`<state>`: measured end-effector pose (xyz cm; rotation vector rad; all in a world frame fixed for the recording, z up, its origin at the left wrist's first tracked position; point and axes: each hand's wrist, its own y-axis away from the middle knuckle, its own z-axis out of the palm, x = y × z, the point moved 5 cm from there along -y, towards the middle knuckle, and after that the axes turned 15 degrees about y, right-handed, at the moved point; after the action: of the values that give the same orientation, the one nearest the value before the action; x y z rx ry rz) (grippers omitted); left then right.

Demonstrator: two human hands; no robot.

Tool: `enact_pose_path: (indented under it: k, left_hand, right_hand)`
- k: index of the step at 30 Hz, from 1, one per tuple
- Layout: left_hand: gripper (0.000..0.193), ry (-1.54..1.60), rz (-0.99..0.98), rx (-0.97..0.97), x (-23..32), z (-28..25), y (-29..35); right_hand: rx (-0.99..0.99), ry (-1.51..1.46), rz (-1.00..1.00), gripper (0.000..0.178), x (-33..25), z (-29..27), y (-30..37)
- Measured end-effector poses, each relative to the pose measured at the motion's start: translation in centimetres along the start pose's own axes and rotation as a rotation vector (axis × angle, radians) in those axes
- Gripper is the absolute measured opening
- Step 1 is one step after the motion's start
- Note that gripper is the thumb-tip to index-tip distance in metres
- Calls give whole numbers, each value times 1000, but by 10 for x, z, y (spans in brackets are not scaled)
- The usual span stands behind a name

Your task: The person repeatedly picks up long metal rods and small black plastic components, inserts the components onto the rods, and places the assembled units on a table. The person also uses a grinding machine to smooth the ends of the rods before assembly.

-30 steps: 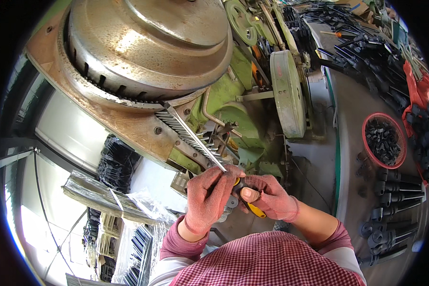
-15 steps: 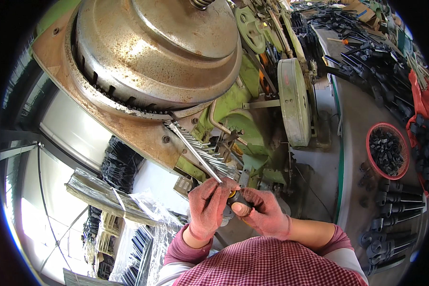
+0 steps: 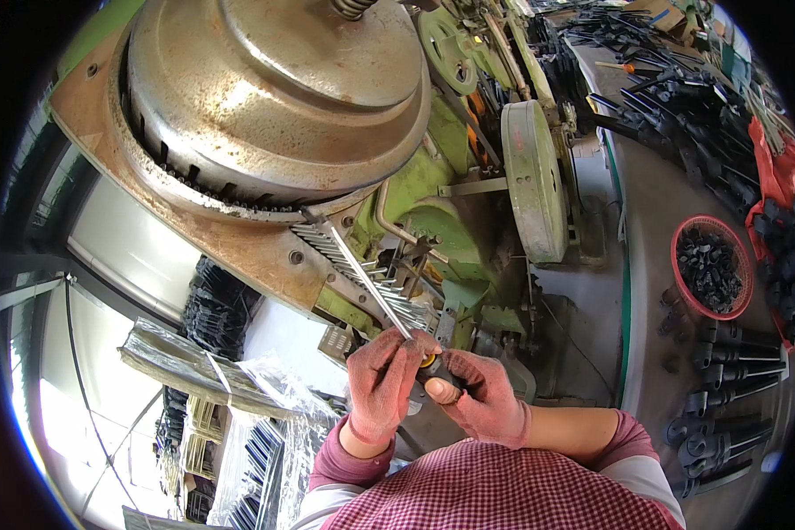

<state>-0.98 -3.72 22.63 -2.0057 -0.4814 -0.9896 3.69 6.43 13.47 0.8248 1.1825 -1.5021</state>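
Observation:
A long, thin metal rod [image 3: 369,284] slants up and away from my hands toward the round machine. My left hand [image 3: 382,384], in a reddish work glove, is closed around its near end. Just beside that, my gloved right hand [image 3: 490,402] grips a short black handle [image 3: 430,372] with a yellow band, its bare thumb lying along the side. Handle and rod lie in one line, but my left fingers cover the place where they would meet. Behind the rod, a slanted row of similar metal rods [image 3: 397,305] hangs at the machine's edge.
A large domed metal drum [image 3: 274,97] fills the upper left, on a rusty plate [image 3: 238,256]. Green machinery with a wheel [image 3: 535,181] stands beyond my hands. On the right, a table [image 3: 632,291] bears a red basket [image 3: 740,296] of small black parts and many black-handled pieces.
The rod's far end now stands farther right of the hanging row. My hands keep their grips in nearly the same place. The view has shifted slightly, carrying the machine leftward.

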Motion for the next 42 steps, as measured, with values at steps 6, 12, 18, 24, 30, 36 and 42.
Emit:
enact_pose_path:
  k: [6, 12, 18, 24, 30, 36, 42]
  left_hand:
    - [18, -16, 159, 51, 2, 8, 0]
    - [21, 10, 89, 129, -3, 10, 2]
    - [20, 61, 65, 156, -3, 12, 1]
    - [19, -231, 182, 188, 16, 16, -10]
    - [13, -311, 471, -176, 44, 35, -9]
    - [7, -107, 133, -40, -6, 39, 6]
    - [16, 407, -612, 43, -138, 41, 91]
  right_hand:
    - [19, 75, -94, 32, -17, -11, 1]
    - [-33, 95, -55, 33, -21, -16, 1]
    - [-72, 8, 11, 34, -32, -13, 0]
    - [3, 445, -168, 31, -45, -27, -9]
    - [304, 478, -834, 29, -48, -30, 14]
    - [187, 474, -566, 31, 1, -50, 20]
    - [430, 643, 133, 25, 117, -113, 55]
